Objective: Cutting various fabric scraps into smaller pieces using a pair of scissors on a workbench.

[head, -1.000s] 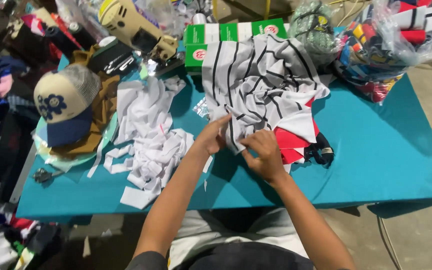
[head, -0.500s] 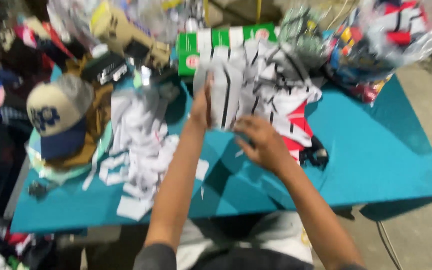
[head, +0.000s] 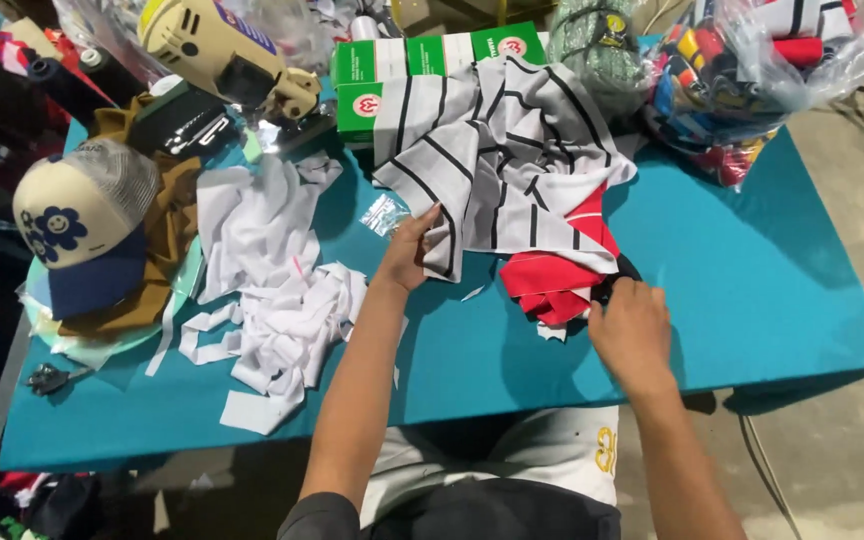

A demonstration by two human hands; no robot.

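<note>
A clear plastic bag (head: pixel 752 70) sits at the far right corner of the surface (head: pixel 772 290), stuffed with folded cloth in red, blue, yellow and striped colours; its mouth cannot be made out. Beside it lie green and white cardboard boxes (head: pixel 402 70), closed, so their contents are hidden. In front of them spreads the white fabric with black stripes (head: pixel 512 160), rumpled and overlapping a red piece of cloth (head: pixel 552 275) at its near edge. The left hand (head: pixel 410 250) pinches the near left edge of the striped fabric between thumb and fingers. The right hand (head: pixel 632 325) rests with fingers curled at the near right corner of the red cloth, touching a small dark object (head: pixel 620 275) there; whether it grips anything cannot be told. Left of the hands lies a heap of white fabric scraps (head: pixel 272 290), and further left a cream and navy cap (head: pixel 77 225) rests on brown cloth (head: pixel 167 230). A cream-coloured power tool (head: pixel 217 45) stands at the far left. The surface is covered in teal, over a grey concrete floor (head: pixel 852 200), with more clothing heaped along the left side.
</note>
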